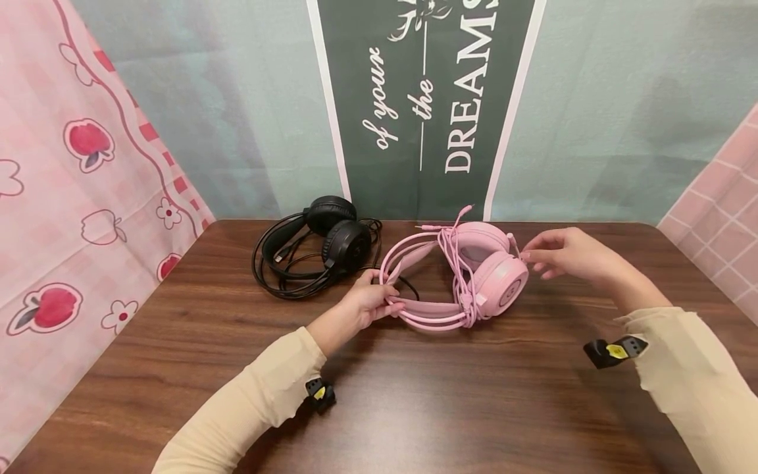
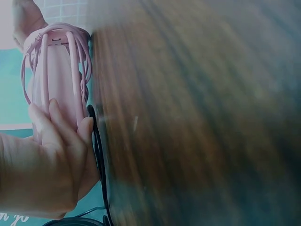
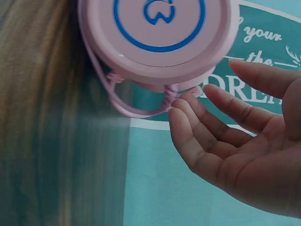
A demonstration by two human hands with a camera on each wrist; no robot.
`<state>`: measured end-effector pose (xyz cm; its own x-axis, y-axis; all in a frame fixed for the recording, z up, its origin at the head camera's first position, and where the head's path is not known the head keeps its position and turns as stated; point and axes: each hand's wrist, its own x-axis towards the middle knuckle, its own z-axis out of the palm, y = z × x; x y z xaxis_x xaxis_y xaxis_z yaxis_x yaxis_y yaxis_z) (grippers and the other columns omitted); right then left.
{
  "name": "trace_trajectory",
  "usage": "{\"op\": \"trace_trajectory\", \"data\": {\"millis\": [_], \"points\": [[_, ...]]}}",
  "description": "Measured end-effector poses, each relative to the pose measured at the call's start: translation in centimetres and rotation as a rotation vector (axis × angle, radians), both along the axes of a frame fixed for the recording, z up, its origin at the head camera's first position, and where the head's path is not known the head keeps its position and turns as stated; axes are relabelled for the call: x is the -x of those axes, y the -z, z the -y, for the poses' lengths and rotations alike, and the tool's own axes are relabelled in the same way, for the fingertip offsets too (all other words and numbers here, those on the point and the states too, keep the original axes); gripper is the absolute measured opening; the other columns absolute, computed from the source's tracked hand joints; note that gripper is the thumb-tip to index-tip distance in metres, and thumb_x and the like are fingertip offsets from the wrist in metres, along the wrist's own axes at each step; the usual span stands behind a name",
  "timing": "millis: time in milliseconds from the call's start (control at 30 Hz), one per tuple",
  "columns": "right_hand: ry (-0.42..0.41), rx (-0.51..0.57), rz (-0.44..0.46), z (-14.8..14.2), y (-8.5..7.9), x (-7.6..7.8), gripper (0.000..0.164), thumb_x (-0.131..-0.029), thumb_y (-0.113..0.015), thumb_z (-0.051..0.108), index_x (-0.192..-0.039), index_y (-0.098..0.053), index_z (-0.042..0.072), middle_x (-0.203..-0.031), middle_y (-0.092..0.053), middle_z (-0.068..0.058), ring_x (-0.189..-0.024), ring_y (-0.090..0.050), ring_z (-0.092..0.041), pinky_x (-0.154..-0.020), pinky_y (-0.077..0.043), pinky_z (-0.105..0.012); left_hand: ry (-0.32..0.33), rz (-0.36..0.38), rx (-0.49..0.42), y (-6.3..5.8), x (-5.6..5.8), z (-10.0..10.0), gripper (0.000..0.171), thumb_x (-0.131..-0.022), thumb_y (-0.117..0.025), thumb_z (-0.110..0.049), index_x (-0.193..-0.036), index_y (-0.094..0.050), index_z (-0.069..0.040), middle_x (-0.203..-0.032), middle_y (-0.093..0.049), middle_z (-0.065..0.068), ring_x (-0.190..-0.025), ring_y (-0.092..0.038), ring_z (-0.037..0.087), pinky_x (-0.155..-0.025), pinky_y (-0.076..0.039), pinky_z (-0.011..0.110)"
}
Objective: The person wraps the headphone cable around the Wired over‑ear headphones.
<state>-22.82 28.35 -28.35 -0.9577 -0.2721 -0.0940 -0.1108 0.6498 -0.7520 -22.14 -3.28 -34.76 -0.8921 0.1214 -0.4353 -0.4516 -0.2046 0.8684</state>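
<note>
A pink headset (image 1: pixel 502 284) lies at the table's far side, its headband (image 1: pixel 429 309) to the left and its ear cups to the right. My left hand (image 1: pixel 368 299) grips the top of that headband, fingers lying along its wire bands in the left wrist view. A bundled pink cable (image 1: pixel 454 260) is wound around the headset, with its plug end sticking up at the back. Beside the ear cups, my right hand (image 1: pixel 571 257) has its fingers loosely bent and its thumb apart. In the right wrist view its fingertips (image 3: pixel 181 125) are right at a pink loop below the ear cup.
Black headphones (image 1: pixel 346 243) with a coiled black cable (image 1: pixel 278 289) lie just left of the pink headset. Behind the brown wooden table (image 1: pixel 414 408) hangs a green cloth (image 1: pixel 254 99) with lettering. A pink fruit-print cloth (image 1: pixel 71 217) borders the left side, pink tile pattern the right.
</note>
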Motion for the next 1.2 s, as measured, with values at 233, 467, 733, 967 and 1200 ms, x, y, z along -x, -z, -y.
{"op": "trace_trajectory", "data": {"millis": [233, 467, 733, 967, 1200], "points": [[0.015, 0.007, 0.015, 0.1, 1.0, 0.0, 0.031, -0.091, -0.055, 0.012, -0.108, -0.054, -0.014, -0.085, -0.061, -0.011, -0.071, -0.060, -0.014, -0.064, -0.055, -0.032, 0.006, 0.024, 0.004, 0.1, -0.1, 0.1, 0.032, -0.084, -0.047, 0.015, -0.106, -0.037, -0.005, -0.073, -0.043, 0.011, -0.050, -0.053, 0.014, -0.046, -0.051, 0.018], [-0.020, -0.078, -0.125, 0.5, 0.6, -0.5, 0.029, -0.090, -0.059, 0.019, -0.105, -0.059, -0.006, -0.093, -0.063, -0.015, -0.073, -0.060, -0.012, -0.065, -0.053, -0.029, 0.014, 0.040, -0.010, 0.2, -0.1, 0.1, 0.035, -0.085, -0.048, 0.013, -0.111, -0.035, -0.005, -0.080, -0.044, 0.012, -0.056, -0.054, 0.016, -0.050, -0.052, 0.019], [-0.082, -0.099, -0.375, 2.2, -0.2, -1.6, 0.019, -0.084, -0.066, 0.016, -0.099, -0.065, 0.005, -0.096, -0.064, -0.010, -0.083, -0.055, -0.001, -0.070, -0.043, -0.013, 0.032, 0.046, 0.006, -0.2, -0.2, 0.3, 0.039, -0.086, -0.051, 0.010, -0.117, -0.034, -0.005, -0.084, -0.045, 0.010, -0.064, -0.053, 0.017, -0.052, -0.053, 0.021], [-0.243, -0.091, -0.651, 5.0, 0.0, -2.8, 0.026, -0.074, -0.074, 0.002, -0.098, -0.065, 0.006, -0.094, -0.064, -0.003, -0.082, -0.057, -0.011, -0.072, -0.045, -0.017, 0.066, 0.050, -0.010, -0.5, -0.2, 0.6, 0.047, -0.086, -0.053, 0.009, -0.124, -0.030, -0.006, -0.082, -0.052, 0.010, -0.065, -0.056, 0.016, -0.056, -0.054, 0.024], [-0.479, -0.082, -0.819, 8.3, 1.1, -3.5, 0.031, -0.066, -0.076, -0.003, -0.094, -0.064, 0.003, -0.091, -0.063, -0.003, -0.084, -0.057, -0.017, -0.074, -0.046, -0.027, 0.093, 0.074, 0.010, -0.9, -0.4, 1.0, 0.050, -0.088, -0.053, 0.003, -0.131, -0.031, -0.008, -0.084, -0.056, 0.010, -0.068, -0.058, 0.018, -0.064, -0.056, 0.030]]}}
